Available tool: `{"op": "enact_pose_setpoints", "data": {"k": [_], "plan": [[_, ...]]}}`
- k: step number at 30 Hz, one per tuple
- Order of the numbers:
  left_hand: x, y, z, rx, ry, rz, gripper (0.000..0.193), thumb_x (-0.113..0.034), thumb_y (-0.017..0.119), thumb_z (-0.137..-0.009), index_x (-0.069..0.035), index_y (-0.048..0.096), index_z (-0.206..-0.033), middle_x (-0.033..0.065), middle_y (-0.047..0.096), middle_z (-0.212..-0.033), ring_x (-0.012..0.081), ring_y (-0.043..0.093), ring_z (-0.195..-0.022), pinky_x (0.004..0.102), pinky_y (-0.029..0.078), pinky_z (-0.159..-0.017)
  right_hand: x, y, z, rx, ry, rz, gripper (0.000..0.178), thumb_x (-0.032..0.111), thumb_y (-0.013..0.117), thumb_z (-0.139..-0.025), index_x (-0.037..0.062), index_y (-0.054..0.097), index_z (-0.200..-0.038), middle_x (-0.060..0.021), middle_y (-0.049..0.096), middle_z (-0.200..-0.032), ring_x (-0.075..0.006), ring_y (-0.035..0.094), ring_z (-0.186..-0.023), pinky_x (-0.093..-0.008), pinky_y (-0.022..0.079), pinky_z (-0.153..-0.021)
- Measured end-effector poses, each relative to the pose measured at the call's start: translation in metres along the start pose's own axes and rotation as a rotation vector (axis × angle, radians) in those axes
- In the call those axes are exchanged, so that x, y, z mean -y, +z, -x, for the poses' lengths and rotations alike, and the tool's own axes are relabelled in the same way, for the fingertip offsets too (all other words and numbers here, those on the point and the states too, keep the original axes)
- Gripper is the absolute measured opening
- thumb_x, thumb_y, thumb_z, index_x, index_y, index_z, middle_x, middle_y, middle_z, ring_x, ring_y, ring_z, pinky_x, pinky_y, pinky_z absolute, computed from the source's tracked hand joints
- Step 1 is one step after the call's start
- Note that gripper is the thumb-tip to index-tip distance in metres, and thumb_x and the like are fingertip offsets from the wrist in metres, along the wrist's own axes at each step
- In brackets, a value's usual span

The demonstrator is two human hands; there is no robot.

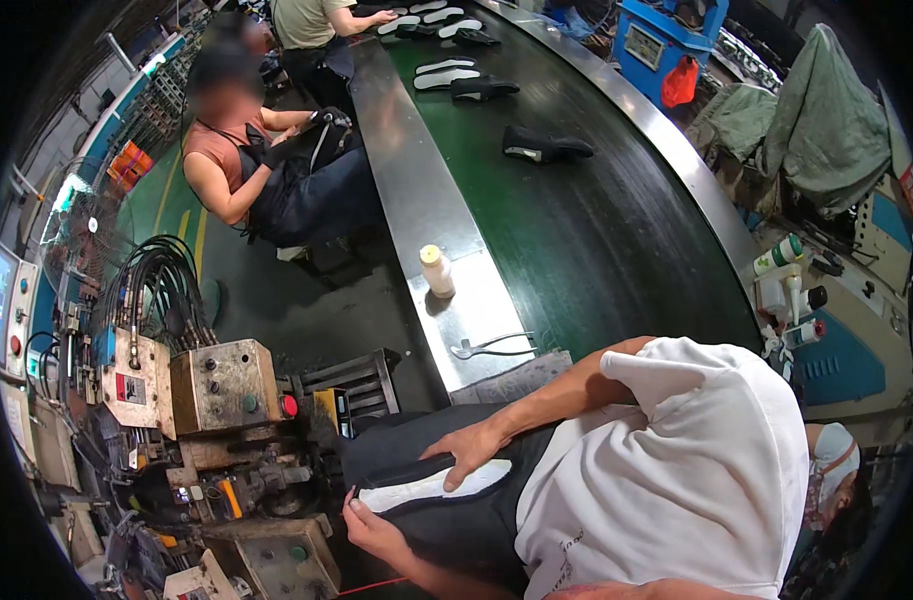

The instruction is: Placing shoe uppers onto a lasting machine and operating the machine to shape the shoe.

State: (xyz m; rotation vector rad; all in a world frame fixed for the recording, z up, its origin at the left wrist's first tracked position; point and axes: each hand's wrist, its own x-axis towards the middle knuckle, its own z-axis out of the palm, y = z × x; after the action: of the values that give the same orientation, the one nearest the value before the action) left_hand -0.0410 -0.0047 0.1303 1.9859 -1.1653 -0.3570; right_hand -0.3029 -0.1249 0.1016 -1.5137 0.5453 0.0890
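A black shoe with a long white sole-shaped face (406,492) turned up lies across my lap, over dark trousers. My left hand (378,532) pinches its narrow left end between thumb and fingers. From the far side my right hand (468,448) grips the shoe's edge, its thumb pressed on the white face. Most of the black upper is hidden beneath. Past my right forearm, a grey cloth (511,381) lies on the metal ledge (416,200), with metal pincers (491,347) and a yellow-capped bottle (437,272) farther along.
A green conveyor belt (616,240) carries black shoes (544,146) and white sole pieces (444,76). Stained machine boxes (226,385) with a red button (289,406) stand close at left. A seated co-worker (231,170) handles a dark piece; another person (311,25) stands beyond.
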Motion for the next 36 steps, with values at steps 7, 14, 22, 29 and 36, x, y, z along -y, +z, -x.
{"op": "enact_pose_setpoints", "data": {"k": [7,14,22,29,36], "plan": [[-0.018,-0.032,-0.003,0.29,0.145,-0.221,0.041,-0.002,0.044,-0.105,0.007,0.064,-0.139,0.0299,0.071,-0.132,0.0474,0.069,-0.121,0.0507,0.052,-0.104,0.015,-0.004,0.006,0.081,0.032,-0.046,0.107,0.045,0.081,-0.09,-0.0056,0.03,-0.169,-0.0326,0.045,-0.165,-0.0401,0.047,-0.153,-0.0433,0.038,-0.127],[-0.083,-0.082,0.007,0.152,0.272,0.454,0.062,0.0,0.049,-0.096,0.015,0.045,-0.156,0.0308,0.047,-0.165,0.0445,0.045,-0.154,0.0524,0.032,-0.131,0.072,-0.019,-0.013,0.047,-0.262,0.208,0.117,0.03,0.084,-0.087,-0.0045,0.01,-0.172,-0.0368,0.051,-0.156,-0.049,0.054,-0.142,-0.0482,0.045,-0.118],[-0.112,-0.014,0.031,0.02,0.066,0.488,0.091,-0.027,0.081,-0.087,0.003,0.042,-0.164,0.0191,0.048,-0.167,0.0335,0.044,-0.155,0.0464,0.031,-0.129,0.007,-0.008,-0.066,-0.283,-0.694,0.441,0.119,0.005,0.087,-0.08,-0.0019,0.012,-0.172,-0.0307,0.03,-0.173,-0.0469,0.033,-0.16,-0.0505,0.03,-0.133],[-0.1,-0.017,0.047,0.0,0.154,0.291,0.102,-0.009,0.085,-0.07,-0.001,0.044,-0.163,0.0203,0.051,-0.166,0.0356,0.048,-0.154,0.0497,0.034,-0.129,-0.01,0.016,-0.07,-0.311,-0.731,0.477,0.102,0.01,0.079,-0.092,-0.0012,0.016,-0.171,-0.034,0.041,-0.163,-0.0497,0.044,-0.152,-0.0521,0.038,-0.128],[-0.092,-0.013,0.036,0.003,0.268,0.255,0.077,-0.011,0.079,-0.073,0.0,0.056,-0.146,0.019,0.063,-0.144,0.0406,0.06,-0.139,0.0518,0.047,-0.119,-0.015,0.024,-0.07,-0.319,-0.707,0.487,0.122,0.003,0.086,-0.077,-0.0056,0.009,-0.172,-0.0351,0.035,-0.167,-0.0509,0.039,-0.155,-0.0524,0.033,-0.131]]}}
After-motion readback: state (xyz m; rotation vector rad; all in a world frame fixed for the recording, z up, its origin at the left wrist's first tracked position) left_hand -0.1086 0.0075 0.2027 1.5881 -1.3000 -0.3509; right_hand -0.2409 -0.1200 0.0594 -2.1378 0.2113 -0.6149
